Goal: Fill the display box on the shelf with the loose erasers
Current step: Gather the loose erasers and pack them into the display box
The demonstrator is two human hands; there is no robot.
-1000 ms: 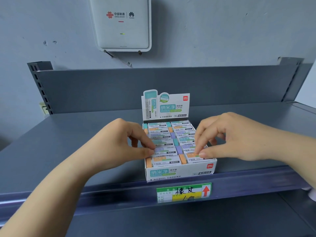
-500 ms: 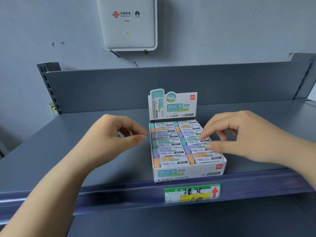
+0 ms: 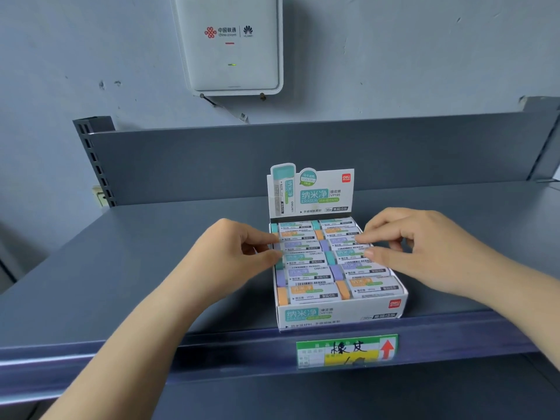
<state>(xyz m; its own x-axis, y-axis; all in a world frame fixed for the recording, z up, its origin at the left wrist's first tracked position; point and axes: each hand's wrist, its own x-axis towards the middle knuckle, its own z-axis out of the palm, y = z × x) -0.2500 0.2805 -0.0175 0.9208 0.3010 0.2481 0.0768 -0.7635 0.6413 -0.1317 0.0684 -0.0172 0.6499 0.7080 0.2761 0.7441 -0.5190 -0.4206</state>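
Fingers (image 3: 266, 239) of both hands touch twelve visible erasers (image 3: 312, 294).

Light: soft, even, rather dim and bluish.
Shadows: faint beneath the hands.
Edges: shelf (image 3: 121, 268) lines bow outward.
Sharpness: slightly soft; box print smeared.

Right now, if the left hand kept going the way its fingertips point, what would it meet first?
The left hand points right, at the display box. Its fingertips already look to be at the box's left edge, so it would likely meet the erasers in the left column first; exact contact is unclear.
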